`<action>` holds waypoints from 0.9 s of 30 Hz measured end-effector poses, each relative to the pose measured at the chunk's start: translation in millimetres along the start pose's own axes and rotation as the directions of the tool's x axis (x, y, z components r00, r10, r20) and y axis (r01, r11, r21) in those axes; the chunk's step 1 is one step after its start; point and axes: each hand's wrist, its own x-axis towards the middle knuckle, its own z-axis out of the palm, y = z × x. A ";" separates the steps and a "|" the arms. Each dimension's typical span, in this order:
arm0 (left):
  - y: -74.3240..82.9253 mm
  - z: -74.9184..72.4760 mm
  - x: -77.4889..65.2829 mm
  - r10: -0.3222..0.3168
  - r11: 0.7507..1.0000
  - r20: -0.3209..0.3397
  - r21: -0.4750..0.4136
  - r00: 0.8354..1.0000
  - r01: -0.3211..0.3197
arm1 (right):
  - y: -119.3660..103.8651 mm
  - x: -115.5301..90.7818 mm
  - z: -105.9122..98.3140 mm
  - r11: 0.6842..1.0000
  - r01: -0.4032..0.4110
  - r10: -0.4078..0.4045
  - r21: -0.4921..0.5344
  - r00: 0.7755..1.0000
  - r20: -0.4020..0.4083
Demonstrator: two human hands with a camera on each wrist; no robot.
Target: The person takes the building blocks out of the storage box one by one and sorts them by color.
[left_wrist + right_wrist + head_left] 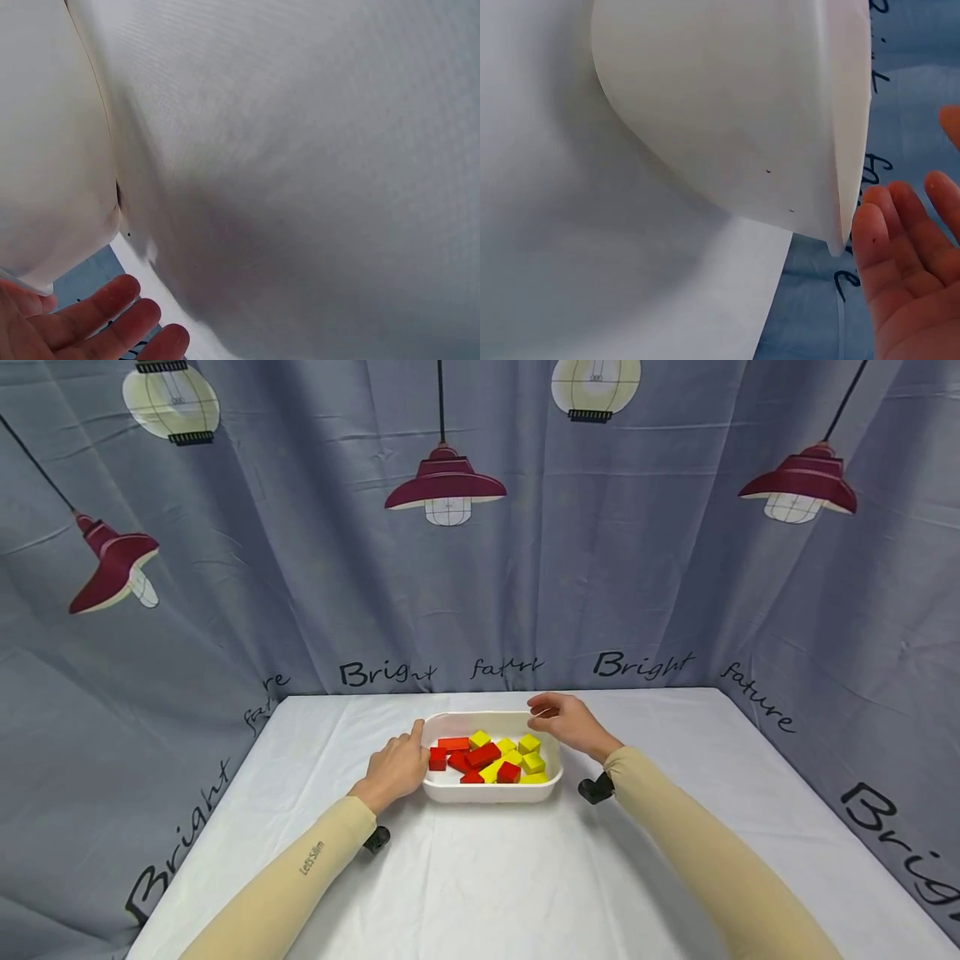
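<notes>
A white rectangular tray (491, 793) with rounded corners holds several red blocks (483, 755) and yellow blocks (528, 743). At its left end is my left hand (397, 766), its index finger reaching along the rim. Loosely extended left fingers (120, 326) show beside the tray wall (56, 150) in the left wrist view. My right hand (572, 722) is over the back right corner of the tray, fingers loosely bent and holding nothing. In the right wrist view the right hand (911, 277) appears just past the tray's rim (847, 180).
A white cloth (495, 877) covers the table under the tray. Behind it and along both sides hangs a grey-blue curtain (480, 602) printed with lamps and lettering. Each wrist carries a small black camera, one of them the right wrist camera (596, 789).
</notes>
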 end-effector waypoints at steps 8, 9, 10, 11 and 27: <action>-0.2 -0.9 -0.2 -0.009 1.000 0.009 -0.003 1.000 0.009 | -1.2 7.6 8.5 0.987 0.035 -0.027 -0.155 0.998 0.056; -0.2 -1.0 -0.3 -0.007 1.000 0.009 -0.002 1.000 0.007 | 0.0 8.7 9.8 0.984 0.034 -0.024 -0.176 0.998 0.057; -0.2 -0.9 -0.3 -0.005 1.000 0.009 0.000 1.000 0.005 | 0.9 9.7 11.0 0.980 0.038 -0.028 -0.197 0.998 0.057; -0.1 -0.9 -0.3 -0.006 1.000 0.009 0.001 1.000 0.006 | 2.3 11.0 12.0 0.975 0.045 -0.033 -0.219 0.998 0.057; 0.1 0.6 0.6 -0.012 1.000 0.009 0.005 1.000 0.012 | 7.0 12.3 21.1 0.850 0.118 -0.115 -0.513 0.993 0.037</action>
